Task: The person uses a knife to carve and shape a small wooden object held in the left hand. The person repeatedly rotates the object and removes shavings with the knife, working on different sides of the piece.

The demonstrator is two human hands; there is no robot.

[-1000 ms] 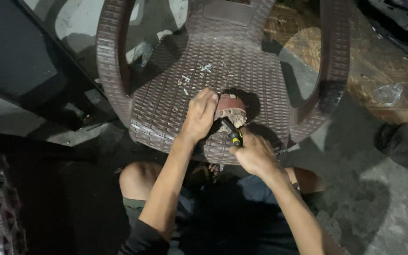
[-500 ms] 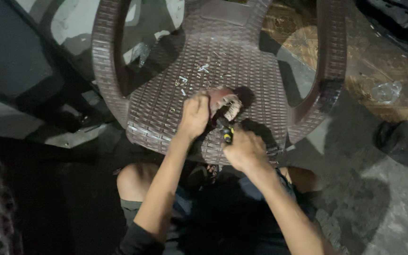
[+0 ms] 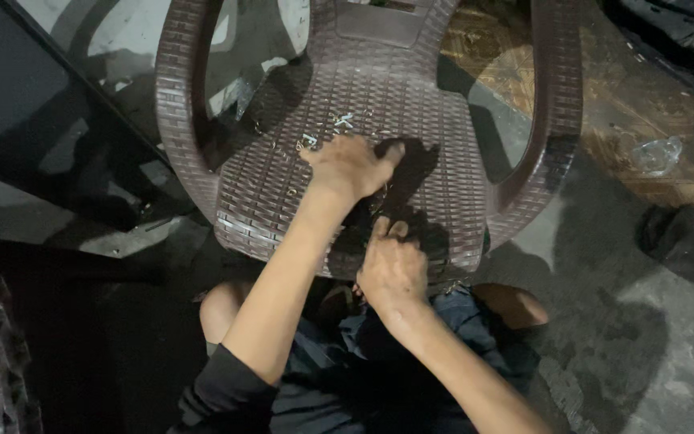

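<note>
Right hand (image 3: 393, 269), nearest the body, fingers curled shut at the front edge of the dark-brown woven-pattern plastic chair seat (image 3: 283, 185); contents can't tell. Left hand (image 3: 353, 165) just beyond, pressing a shadowed small object; grip unclear. Pale scraps (image 3: 339, 122) farther back.

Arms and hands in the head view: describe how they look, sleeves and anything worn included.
Both forearms are bare. The left arm shows a dark sleeve ending near the elbow; no sleeve shows on the right arm. The left hand and right hand are ungloved, and no watch, ring or band shows. Dim light hides finer detail.
</note>
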